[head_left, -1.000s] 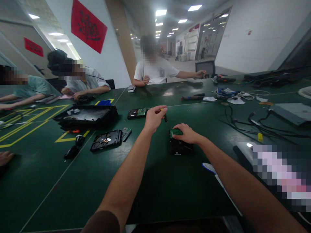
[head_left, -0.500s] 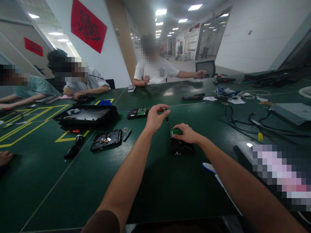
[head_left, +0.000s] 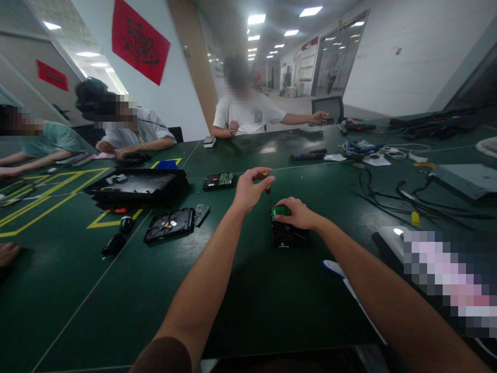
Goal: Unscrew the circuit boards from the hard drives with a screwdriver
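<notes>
My left hand [head_left: 248, 189] is closed around the handle of a small screwdriver [head_left: 267, 190], whose tip points down at a black hard drive [head_left: 288, 234] lying on the green table [head_left: 248, 290]. My right hand [head_left: 298, 213] rests on top of that drive, fingers pressing a small green circuit board [head_left: 281, 211] at its far end. Both forearms reach forward from the bottom of the view.
An opened drive [head_left: 169, 224] and loose board [head_left: 202, 212] lie to the left, near a black tray [head_left: 135, 185] and another drive [head_left: 219, 180]. Cables [head_left: 399, 194] spread at right. A white-blue tool [head_left: 334, 268] lies by my right arm. Three people sit across the table.
My left hand has shifted slightly right and down, bringing the screwdriver closer over the drive. My right hand has stayed on the board.
</notes>
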The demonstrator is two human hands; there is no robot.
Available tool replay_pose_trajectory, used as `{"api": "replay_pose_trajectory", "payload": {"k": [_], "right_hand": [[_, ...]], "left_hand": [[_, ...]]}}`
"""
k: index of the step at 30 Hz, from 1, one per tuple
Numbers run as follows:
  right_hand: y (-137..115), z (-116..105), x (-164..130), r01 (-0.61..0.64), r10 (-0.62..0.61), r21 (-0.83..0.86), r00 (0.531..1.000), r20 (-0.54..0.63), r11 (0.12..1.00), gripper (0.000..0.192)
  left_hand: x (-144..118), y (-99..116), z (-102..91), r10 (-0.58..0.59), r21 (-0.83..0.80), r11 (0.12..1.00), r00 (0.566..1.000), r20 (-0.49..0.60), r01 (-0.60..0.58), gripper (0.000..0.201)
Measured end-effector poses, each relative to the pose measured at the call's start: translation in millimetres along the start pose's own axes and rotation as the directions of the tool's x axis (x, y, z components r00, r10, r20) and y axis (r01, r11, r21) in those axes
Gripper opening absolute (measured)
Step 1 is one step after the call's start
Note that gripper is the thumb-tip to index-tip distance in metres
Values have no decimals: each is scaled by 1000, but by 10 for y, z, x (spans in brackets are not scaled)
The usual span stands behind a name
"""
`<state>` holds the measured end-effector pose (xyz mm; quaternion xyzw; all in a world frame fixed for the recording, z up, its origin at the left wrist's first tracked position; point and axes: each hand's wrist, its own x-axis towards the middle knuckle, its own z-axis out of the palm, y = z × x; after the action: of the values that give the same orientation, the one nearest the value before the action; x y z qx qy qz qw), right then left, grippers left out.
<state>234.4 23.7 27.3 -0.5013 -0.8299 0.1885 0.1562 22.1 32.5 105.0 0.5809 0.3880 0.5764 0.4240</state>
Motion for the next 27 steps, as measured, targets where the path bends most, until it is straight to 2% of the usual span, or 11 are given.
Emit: {"api": "replay_pose_trajectory", "payload": {"k": [5, 11, 17, 22, 27], "right_hand": [[1, -6, 1, -1, 1, 7, 1000, 6, 1000, 47], [-22, -23, 0, -7, 7, 0, 1000, 6, 1000, 47], [-30, -31, -11, -6, 6, 6, 1000, 14, 1000, 47], [-22, -21, -8, -12, 12, 7, 1000, 9, 1000, 47], [-8, -18, 0, -6, 6, 14, 1000, 7, 1000, 47]], "left_hand": [[-1, 12, -22, 26, 14, 1000, 997, 74, -27, 22], [6, 7, 16, 17, -53, 998, 999, 33, -15, 20], [6, -21, 1, 56, 68, 996, 998, -41, -53, 18], [47, -75, -59, 105, 195, 976, 994, -43, -94, 22], [77, -143, -45, 70, 80, 995, 996, -50, -66, 30]]}}
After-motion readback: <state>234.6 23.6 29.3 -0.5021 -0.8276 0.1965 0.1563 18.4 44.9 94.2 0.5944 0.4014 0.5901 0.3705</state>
